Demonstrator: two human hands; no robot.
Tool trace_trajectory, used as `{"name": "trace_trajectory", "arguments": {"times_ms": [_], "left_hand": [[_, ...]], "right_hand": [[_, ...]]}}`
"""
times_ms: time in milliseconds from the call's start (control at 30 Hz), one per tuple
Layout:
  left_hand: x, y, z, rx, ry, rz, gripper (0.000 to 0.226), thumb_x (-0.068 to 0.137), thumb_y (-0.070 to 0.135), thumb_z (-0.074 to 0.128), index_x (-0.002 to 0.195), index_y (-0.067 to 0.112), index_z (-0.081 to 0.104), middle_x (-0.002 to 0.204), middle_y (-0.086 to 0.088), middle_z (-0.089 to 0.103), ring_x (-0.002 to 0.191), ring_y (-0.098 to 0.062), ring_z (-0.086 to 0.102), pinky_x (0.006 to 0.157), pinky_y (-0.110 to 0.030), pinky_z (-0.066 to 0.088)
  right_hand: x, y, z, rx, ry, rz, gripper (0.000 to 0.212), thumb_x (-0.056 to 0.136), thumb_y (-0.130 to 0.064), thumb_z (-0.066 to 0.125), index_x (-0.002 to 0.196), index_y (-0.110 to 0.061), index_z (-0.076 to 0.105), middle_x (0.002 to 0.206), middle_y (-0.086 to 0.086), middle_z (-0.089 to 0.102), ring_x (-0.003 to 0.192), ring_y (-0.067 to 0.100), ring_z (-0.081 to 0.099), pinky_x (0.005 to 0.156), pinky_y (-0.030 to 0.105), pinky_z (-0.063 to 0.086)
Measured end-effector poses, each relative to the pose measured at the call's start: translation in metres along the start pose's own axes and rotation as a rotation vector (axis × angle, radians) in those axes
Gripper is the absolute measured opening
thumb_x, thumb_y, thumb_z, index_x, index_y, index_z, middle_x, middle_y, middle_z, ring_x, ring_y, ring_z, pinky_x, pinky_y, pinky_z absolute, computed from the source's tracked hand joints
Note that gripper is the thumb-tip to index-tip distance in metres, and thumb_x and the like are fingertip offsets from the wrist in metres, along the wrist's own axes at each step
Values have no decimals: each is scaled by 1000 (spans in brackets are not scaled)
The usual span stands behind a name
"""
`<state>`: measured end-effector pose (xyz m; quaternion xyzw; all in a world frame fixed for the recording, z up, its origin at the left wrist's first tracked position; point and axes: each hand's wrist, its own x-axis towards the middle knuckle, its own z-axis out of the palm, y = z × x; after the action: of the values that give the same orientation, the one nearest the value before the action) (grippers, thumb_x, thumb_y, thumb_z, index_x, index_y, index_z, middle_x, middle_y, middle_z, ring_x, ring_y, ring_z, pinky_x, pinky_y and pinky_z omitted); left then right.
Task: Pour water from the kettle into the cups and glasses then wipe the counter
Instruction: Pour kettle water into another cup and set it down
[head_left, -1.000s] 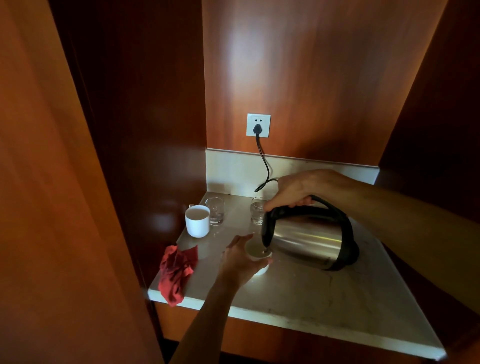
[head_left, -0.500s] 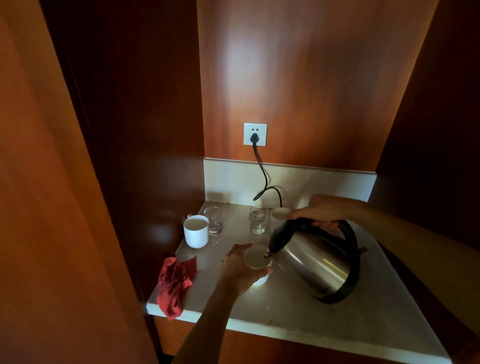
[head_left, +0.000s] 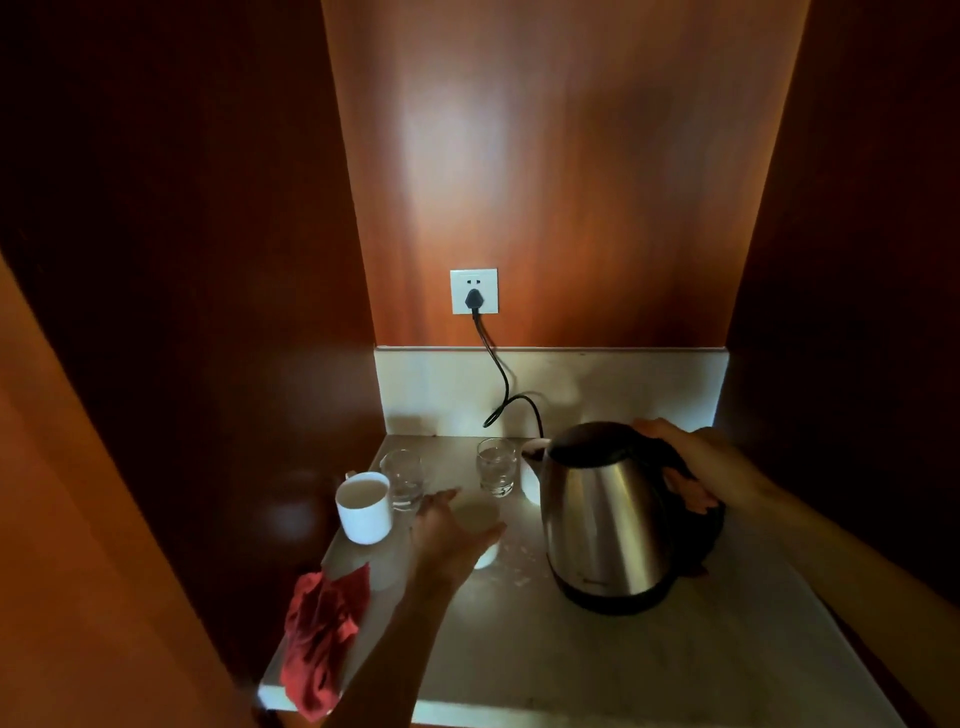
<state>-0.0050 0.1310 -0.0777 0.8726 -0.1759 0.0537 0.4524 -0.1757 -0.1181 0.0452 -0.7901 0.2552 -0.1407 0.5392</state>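
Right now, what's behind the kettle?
Behind the kettle a black cord runs down from the wall socket and disappears behind its lid. A white rounded object peeks out at its left edge; the kettle body covers the rest, so I can't identify it.

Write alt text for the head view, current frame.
A person's right hand grips the handle of an upright steel kettle on a pale counter, while the left hand holds a small white cup. Nearby stand a white mug, two glasses and a red cloth.
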Motion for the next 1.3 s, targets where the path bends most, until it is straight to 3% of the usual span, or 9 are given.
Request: {"name": "trace_trajectory", "arguments": {"times_ms": [333, 433, 533, 667, 733, 900, 1067, 1167, 1300], "left_hand": [[89, 23, 10, 216, 151, 36, 70, 46, 42, 94, 99, 4, 68, 93, -18, 71, 79, -27, 70, 65, -30, 56], [110, 15, 16, 133, -54, -168, 78, 60, 40, 87, 123, 10, 54, 121, -17, 57, 108, -29, 59, 83, -33, 48], [121, 10, 22, 114, -94, -224, 72, 62, 35, 85, 122, 9, 55, 119, -17, 57, 107, -30, 59, 63, -19, 37], [123, 19, 31, 532, 21, 328, 42, 19, 17, 94, 36, 13, 57, 38, -6, 50, 33, -23, 53, 46, -24, 46], [124, 14, 32, 589, 54, 435, 48, 14, 20, 94, 28, 11, 49, 29, 1, 41, 25, -17, 45, 40, -27, 45], [127, 17, 27, 595, -252, 102, 18, 70, 20, 82, 75, 9, 69, 79, -12, 63, 78, -33, 66, 65, -32, 45], [135, 8, 28, 830, -287, 303, 12, 92, 11, 55, 90, 13, 67, 83, 2, 67, 82, -23, 68, 73, -35, 53], [137, 8, 28, 816, -337, 205, 43, 100, 49, 39, 122, 18, 58, 123, -6, 59, 115, -24, 55, 97, -35, 44], [136, 3, 24, 546, -280, -20, 85, 86, 57, 61, 140, -2, 31, 136, -18, 46, 125, -30, 50, 99, -35, 44]], "right_hand": [[21, 1, 2, 64, 119, 29, 70, 82, -62, 71, 32, -20, 46, 37, 5, 40, 28, 17, 32, 38, 23, 28], [27, 5, 1, 88, 137, 46, 69, 80, -65, 72, 34, -20, 47, 37, 4, 41, 28, 17, 31, 37, 23, 28], [32, 4, 1, 103, 147, 46, 68, 80, -65, 72, 35, -19, 48, 37, 5, 41, 29, 17, 31, 37, 23, 28], [37, -3, 7, 116, 152, 57, 68, 81, -61, 72, 33, -20, 47, 37, 3, 40, 29, 16, 30, 37, 23, 26], [37, -6, 10, 125, 152, 53, 68, 83, -59, 72, 33, -20, 46, 37, 3, 39, 30, 16, 30, 37, 24, 25], [38, -12, 20, 152, 155, 55, 69, 88, -53, 70, 35, -19, 45, 37, 2, 39, 31, 16, 30, 42, 25, 25], [39, -21, 35, 170, 122, 49, 62, 85, -58, 70, 44, -16, 47, 43, 6, 40, 34, 17, 32, 42, 27, 26], [40, -25, 47, 193, 125, 51, 64, 86, -56, 71, 43, -17, 46, 43, 6, 40, 34, 18, 32, 41, 26, 26], [40, -30, 62, 209, 102, 44, 61, 80, -59, 71, 45, -16, 46, 43, 5, 39, 34, 17, 32, 41, 26, 26]]}}
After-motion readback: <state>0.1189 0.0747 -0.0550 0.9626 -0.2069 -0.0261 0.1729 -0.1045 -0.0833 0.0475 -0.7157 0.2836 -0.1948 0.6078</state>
